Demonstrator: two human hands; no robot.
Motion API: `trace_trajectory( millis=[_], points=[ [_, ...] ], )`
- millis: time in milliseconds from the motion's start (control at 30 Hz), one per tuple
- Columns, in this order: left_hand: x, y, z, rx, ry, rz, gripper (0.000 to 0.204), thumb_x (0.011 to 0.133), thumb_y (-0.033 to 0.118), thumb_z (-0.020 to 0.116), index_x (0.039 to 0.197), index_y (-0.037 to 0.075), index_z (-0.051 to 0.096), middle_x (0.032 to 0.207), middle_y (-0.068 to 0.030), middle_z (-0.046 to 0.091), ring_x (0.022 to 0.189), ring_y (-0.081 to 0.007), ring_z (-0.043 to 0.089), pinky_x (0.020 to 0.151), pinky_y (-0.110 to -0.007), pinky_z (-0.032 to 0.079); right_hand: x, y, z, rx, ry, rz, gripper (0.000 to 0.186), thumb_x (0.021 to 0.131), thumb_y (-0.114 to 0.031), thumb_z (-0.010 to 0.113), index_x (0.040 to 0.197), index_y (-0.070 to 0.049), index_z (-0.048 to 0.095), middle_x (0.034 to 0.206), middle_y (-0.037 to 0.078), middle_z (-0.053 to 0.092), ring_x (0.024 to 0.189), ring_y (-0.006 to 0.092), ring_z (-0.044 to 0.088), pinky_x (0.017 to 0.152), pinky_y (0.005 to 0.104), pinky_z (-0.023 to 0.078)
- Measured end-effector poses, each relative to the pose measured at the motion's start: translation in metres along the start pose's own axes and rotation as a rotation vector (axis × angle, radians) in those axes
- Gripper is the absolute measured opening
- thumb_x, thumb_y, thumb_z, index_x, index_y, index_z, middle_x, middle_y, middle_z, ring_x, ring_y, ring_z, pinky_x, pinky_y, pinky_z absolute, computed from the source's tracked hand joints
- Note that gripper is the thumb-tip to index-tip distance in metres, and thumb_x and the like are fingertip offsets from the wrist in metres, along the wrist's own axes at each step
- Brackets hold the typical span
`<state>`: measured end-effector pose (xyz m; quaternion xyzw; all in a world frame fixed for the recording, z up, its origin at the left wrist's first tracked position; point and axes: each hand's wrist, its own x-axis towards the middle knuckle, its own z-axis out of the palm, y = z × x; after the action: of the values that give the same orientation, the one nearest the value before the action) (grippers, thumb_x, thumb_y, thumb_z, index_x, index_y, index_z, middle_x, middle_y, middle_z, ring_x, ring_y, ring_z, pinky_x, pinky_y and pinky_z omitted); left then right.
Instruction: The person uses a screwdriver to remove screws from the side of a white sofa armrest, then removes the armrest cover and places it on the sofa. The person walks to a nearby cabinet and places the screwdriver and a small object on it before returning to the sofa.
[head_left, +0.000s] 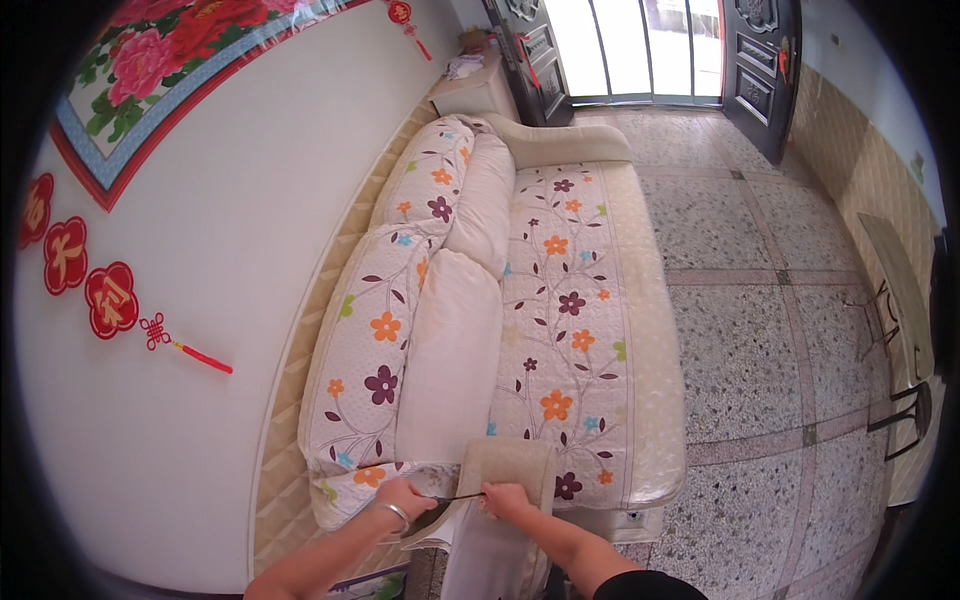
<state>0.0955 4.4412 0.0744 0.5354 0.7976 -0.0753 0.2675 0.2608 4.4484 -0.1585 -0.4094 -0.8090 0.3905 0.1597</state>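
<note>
At the near end of the sofa, my left hand [404, 494] is closed, with a silvery bangle on its wrist. My right hand [506, 499] is closed too, a short way to the right, over the beige near armrest [510, 460]. Between them runs a thin dark cord-like strip [460, 497], gripped at both ends; its exact kind is too small to make out. A flowered cover [555, 330] lies along the sofa seat, and a matching flowered cover [370, 330] drapes the backrest. Pale pink cushions [450, 360] lean against that backrest.
A white wall [220, 200] with red hanging ornaments [110, 300] stands on the left. Speckled floor tiles [740, 360] stretch to the right, toward a table [900, 290] by the right wall. Dark double doors [755, 70] stand ajar at the far end, near a cabinet [480, 92].
</note>
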Motion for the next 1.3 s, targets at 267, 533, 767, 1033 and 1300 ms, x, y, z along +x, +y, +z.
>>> trace_trajectory(
  millis=[267,533,767,1033,1300],
  points=[
    [-0.036,0.001,0.0,0.574,0.13,0.63,0.021,0.072,0.03,0.068,0.08,0.012,0.06,0.08,-0.0052,0.058,0.071,-0.0237,0.062,0.048,-0.034,0.048,-0.002,0.002,0.006,-0.035,0.066,-0.025,0.018,0.082,-0.028,0.057,0.08,-0.011,0.054,0.067,0.01,0.063,0.063,0.0297,0.064,0.055,0.0434,0.049],
    [0.006,0.005,-0.004,0.122,-0.023,0.141,0.025,0.069,0.03,0.07,0.069,0.006,0.064,0.071,-0.0106,0.064,0.053,-0.0192,0.061,0.048,-0.038,0.048,-0.001,0.008,0.007,-0.069,0.044,0.038,0.015,0.083,-0.028,0.056,0.081,-0.014,0.061,0.07,0.007,0.065,0.063,0.0284,0.064,0.056,0.0412,0.049],
    [-0.014,-0.011,-0.005,0.028,0.013,0.055,0.03,0.067,0.03,0.075,0.083,0.007,0.064,0.079,-0.0104,0.065,0.073,-0.0207,0.063,0.053,-0.031,0.05,0.007,0.012,0.012,-0.025,0.016,0.065,0.013,0.082,-0.029,0.058,0.082,-0.017,0.062,0.069,0.006,0.065,0.062,0.0271,0.064,0.056,0.0404,0.05],
    [-0.046,0.012,0.015,0.501,0.224,0.692,0.014,0.073,0.021,0.064,0.077,0.009,0.057,0.071,-0.0083,0.052,0.064,-0.0247,0.059,0.055,-0.038,0.049,0.005,0.011,0.015,-0.058,0.052,0.055,0.013,0.081,-0.029,0.06,0.083,-0.016,0.059,0.069,0.007,0.065,0.065,0.0289,0.064,0.056,0.0414,0.049],
    [-0.003,0.004,-0.031,-0.007,-0.11,-0.209,0.031,0.068,0.036,0.069,0.073,0.006,0.065,0.07,-0.0103,0.063,0.065,-0.0302,0.062,0.061,-0.042,0.05,0.008,0.01,0.012,-0.12,0.039,0.019,0.016,0.081,-0.031,0.059,0.083,-0.015,0.056,0.067,0.007,0.064,0.063,0.0279,0.064,0.053,0.0416,0.049]
  ],
)
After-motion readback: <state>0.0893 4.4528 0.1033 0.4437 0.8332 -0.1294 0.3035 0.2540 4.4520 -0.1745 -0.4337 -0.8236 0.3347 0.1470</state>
